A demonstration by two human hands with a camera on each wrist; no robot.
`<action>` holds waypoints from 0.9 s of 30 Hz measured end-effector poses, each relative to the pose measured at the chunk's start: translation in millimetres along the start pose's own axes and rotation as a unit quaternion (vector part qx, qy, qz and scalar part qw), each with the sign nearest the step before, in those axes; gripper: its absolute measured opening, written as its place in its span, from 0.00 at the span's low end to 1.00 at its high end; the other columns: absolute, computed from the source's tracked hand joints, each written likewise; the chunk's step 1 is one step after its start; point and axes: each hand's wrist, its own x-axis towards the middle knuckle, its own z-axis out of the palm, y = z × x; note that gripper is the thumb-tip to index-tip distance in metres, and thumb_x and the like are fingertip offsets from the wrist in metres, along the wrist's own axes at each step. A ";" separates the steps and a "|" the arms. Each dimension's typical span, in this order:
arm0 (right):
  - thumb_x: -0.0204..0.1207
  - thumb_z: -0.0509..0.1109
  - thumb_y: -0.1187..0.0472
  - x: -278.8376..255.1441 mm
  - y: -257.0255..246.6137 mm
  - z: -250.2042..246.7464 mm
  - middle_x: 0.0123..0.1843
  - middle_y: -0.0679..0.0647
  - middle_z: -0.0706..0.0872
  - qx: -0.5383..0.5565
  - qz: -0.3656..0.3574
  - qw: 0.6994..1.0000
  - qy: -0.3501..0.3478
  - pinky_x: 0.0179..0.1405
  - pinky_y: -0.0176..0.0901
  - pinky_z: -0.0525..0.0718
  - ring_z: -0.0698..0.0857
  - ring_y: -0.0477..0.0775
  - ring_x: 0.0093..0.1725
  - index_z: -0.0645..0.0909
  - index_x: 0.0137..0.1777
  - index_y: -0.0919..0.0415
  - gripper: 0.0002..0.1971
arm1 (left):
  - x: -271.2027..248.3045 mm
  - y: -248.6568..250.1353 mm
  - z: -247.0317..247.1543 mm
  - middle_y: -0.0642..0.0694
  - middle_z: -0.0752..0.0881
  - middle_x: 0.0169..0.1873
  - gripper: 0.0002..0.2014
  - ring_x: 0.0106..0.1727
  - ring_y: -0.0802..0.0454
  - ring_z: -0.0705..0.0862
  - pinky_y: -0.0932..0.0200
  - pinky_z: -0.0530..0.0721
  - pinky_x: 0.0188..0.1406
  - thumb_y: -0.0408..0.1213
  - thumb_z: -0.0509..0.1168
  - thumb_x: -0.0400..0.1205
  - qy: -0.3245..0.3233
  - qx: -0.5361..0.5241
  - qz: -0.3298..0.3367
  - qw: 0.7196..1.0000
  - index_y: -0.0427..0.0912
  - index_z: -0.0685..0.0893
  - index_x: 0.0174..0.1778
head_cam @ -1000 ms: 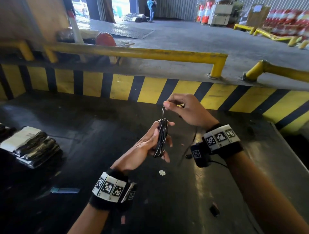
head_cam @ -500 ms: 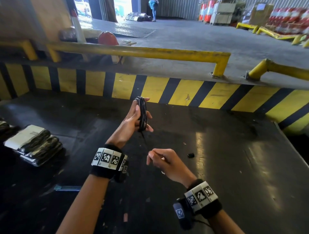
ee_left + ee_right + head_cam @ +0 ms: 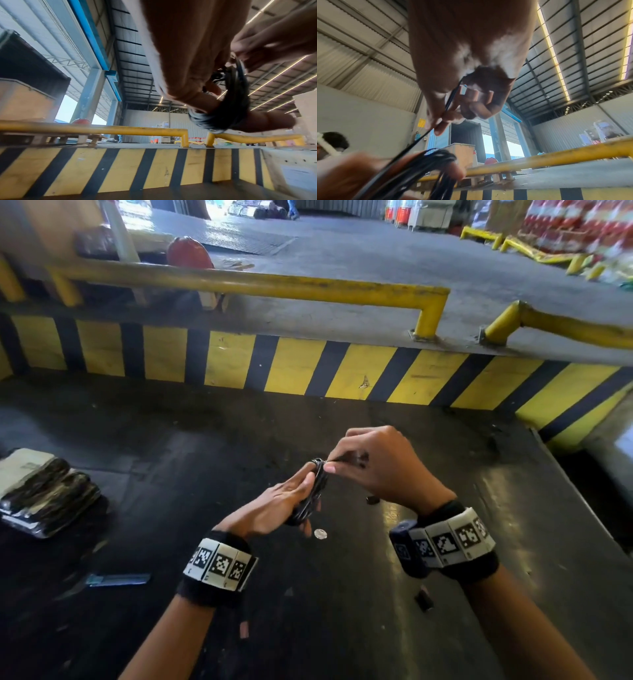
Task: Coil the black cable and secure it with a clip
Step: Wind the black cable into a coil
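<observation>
The black cable point(image 3: 313, 491) is wound in a narrow coil around my left hand point(image 3: 291, 501), which holds it above the dark table point(image 3: 171, 474). From the left wrist view the coil point(image 3: 228, 105) loops over my fingers. My right hand point(image 3: 370, 467) is at the coil's top and pinches the free strand between thumb and forefinger. The right wrist view shows that strand point(image 3: 448, 105) running taut from the pinch down to the coil point(image 3: 412, 173), with a small pale plug end point(image 3: 463, 89) inside the curled fingers. A small black piece point(image 3: 372, 499), maybe a clip, lies on the table below my right hand.
A stack of wrapped black bundles point(image 3: 44, 494) lies at the left. On the table are a round silver disc point(image 3: 320, 534), another small black piece point(image 3: 423, 601) and a blue strip point(image 3: 118, 579). A yellow-black striped wall point(image 3: 308, 368) bounds the far side. The table's edge point(image 3: 582, 491) drops at right.
My left hand has come down and nearer with the coil. My right hand rose from low near my body to the coil's top, drawing the strand over it.
</observation>
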 end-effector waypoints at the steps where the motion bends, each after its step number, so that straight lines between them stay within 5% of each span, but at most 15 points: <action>1: 0.73 0.74 0.41 2.0 3.8 -2.2 0.40 0.41 0.90 0.028 0.000 0.999 0.017 0.37 0.53 0.88 0.88 0.47 0.36 0.92 0.42 0.48 0.13 | -3.1 1.0 5.3 0.32 0.87 0.52 0.18 0.35 0.39 0.92 0.59 0.83 0.43 0.61 0.44 0.91 -0.025 -0.031 -0.001 0.999 0.72 0.74 0.71; 4: 0.74 0.80 0.51 2.9 9.6 -1.8 0.39 0.46 0.91 0.101 0.011 0.994 0.042 0.33 0.51 0.86 0.87 0.54 0.34 0.94 0.42 0.54 0.07 | -13.6 8.6 16.0 0.34 0.83 0.50 0.22 0.36 0.41 0.89 0.58 0.85 0.43 0.57 0.42 0.92 -0.073 -0.121 -0.003 0.990 0.59 0.73 0.77; 10: 0.77 0.79 0.62 -11.3 15.9 12.9 0.43 0.57 0.94 0.287 0.078 0.953 0.050 0.41 0.64 0.87 0.91 0.63 0.41 0.93 0.48 0.65 0.06 | -23.5 16.7 18.1 0.34 0.85 0.53 0.27 0.37 0.38 0.89 0.41 0.81 0.47 0.64 0.45 0.88 -0.121 -0.214 0.011 0.969 0.57 0.73 0.78; 14: 0.84 0.69 0.68 -21.3 18.4 21.2 0.57 0.62 0.93 0.347 0.066 0.936 0.009 0.52 0.38 0.88 0.93 0.56 0.58 0.89 0.60 0.73 0.11 | -26.3 18.6 17.7 0.31 0.84 0.53 0.28 0.35 0.40 0.89 0.43 0.72 0.40 0.59 0.38 0.90 -0.146 -0.276 0.028 0.950 0.53 0.72 0.78; 17: 0.88 0.61 0.69 -31.1 14.3 29.1 0.54 0.54 0.93 0.380 0.106 0.919 -0.023 0.46 0.23 0.83 0.91 0.36 0.54 0.86 0.65 0.74 0.15 | -24.9 16.2 16.6 0.30 0.82 0.52 0.30 0.34 0.41 0.88 0.44 0.77 0.42 0.57 0.34 0.91 -0.156 -0.327 0.034 0.931 0.49 0.71 0.80; 21: 0.89 0.61 0.68 -39.0 15.2 39.6 0.61 0.58 0.93 0.395 0.094 0.914 -0.011 0.68 0.47 0.85 0.90 0.54 0.65 0.87 0.64 0.72 0.15 | -23.3 12.2 18.8 0.30 0.81 0.52 0.31 0.33 0.42 0.87 0.47 0.82 0.41 0.58 0.33 0.91 -0.167 -0.373 0.037 0.912 0.49 0.71 0.80; 25: 0.87 0.66 0.68 -41.7 18.5 49.7 0.48 0.55 0.92 0.383 0.079 0.920 0.024 0.62 0.60 0.82 0.87 0.63 0.53 0.91 0.55 0.71 0.12 | -23.6 10.3 24.1 0.31 0.81 0.49 0.32 0.32 0.43 0.87 0.48 0.83 0.41 0.56 0.33 0.92 -0.153 -0.382 0.032 0.911 0.46 0.73 0.78; 27: 0.85 0.68 0.66 -44.6 22.2 54.0 0.46 0.56 0.92 0.384 0.096 0.917 0.047 0.61 0.57 0.83 0.86 0.62 0.53 0.92 0.52 0.70 0.11 | -24.5 10.4 24.1 0.31 0.81 0.46 0.31 0.32 0.40 0.86 0.45 0.83 0.45 0.55 0.37 0.93 -0.119 -0.389 0.027 0.913 0.38 0.75 0.75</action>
